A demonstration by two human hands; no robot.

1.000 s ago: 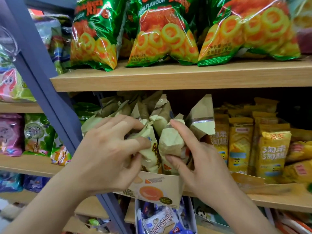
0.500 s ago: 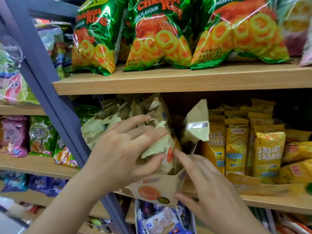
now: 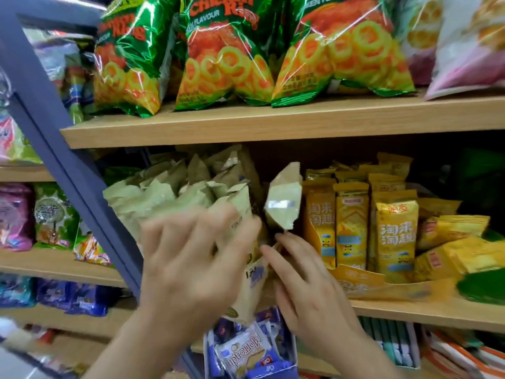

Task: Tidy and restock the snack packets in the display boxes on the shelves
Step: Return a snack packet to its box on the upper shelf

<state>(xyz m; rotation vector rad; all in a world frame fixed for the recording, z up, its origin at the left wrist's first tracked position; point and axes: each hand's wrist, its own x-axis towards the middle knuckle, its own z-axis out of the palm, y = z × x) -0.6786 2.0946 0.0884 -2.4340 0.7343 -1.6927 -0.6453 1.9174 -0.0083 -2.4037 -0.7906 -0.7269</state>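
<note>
Now, left hand (image 3: 191,258): blurred. Your fingers are spread and laid across the front of the beige packets (image 3: 153,198), and I cannot make out any finger curled round one.
Right hand (image 3: 308,285): your fingers are straight and hold nothing. The fingertips (image 3: 269,251) touch the right front corner of the beige box (image 3: 250,294).
Beige box: one, on the middle shelf (image 3: 426,313) at its left end, just beside the blue post (image 3: 68,170). Its front hangs past the shelf edge.
Beige packets: a crumpled bunch standing in that box, too overlapped to count.
Loose packet (image 3: 284,198): one, beige and upright, just right of the bunch and above your right fingertips. You cannot tell whether it sits inside the box or beside it.
Yellow packets (image 3: 351,225): three stand upright in the front row with full faces showing. More stand behind them and others lie tipped over to the right, and these are too stacked to count.
Yellow box (image 3: 360,280): one, with a low front lip, holding the yellow packets.
Green bags (image 3: 224,50): three, printed with rings, side by side on the top shelf (image 3: 273,121).
Pale bags (image 3: 470,42): two by my count, overlapping, right of the green bags.
Blue box (image 3: 292,370): one, on the shelf below your hands, holding blue-and-white packets (image 3: 240,354).
</note>
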